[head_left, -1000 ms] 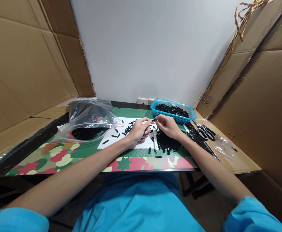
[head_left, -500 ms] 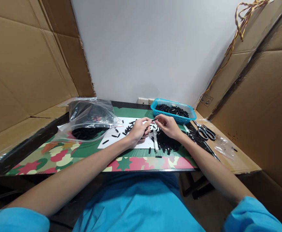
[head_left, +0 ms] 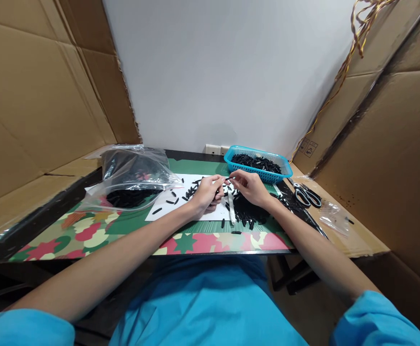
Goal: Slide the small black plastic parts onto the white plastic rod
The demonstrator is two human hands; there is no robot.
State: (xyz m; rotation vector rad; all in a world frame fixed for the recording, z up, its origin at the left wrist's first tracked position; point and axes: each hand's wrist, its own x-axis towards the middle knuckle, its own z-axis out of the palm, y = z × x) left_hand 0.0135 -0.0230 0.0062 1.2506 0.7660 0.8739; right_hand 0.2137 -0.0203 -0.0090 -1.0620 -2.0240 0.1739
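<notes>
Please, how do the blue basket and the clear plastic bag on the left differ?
The blue basket has firm, perforated walls, while the clear plastic bag is soft and crumpled. The basket is open at the top; the bag lies on its side, partly draped over its contents. Both hold many small black pieces.

Above my hands, clearance is open up to the wall (head_left: 231,72). The blue basket (head_left: 278,176) obstructs forward-right; the plastic bag (head_left: 138,168) apparently obstructs left.
</notes>
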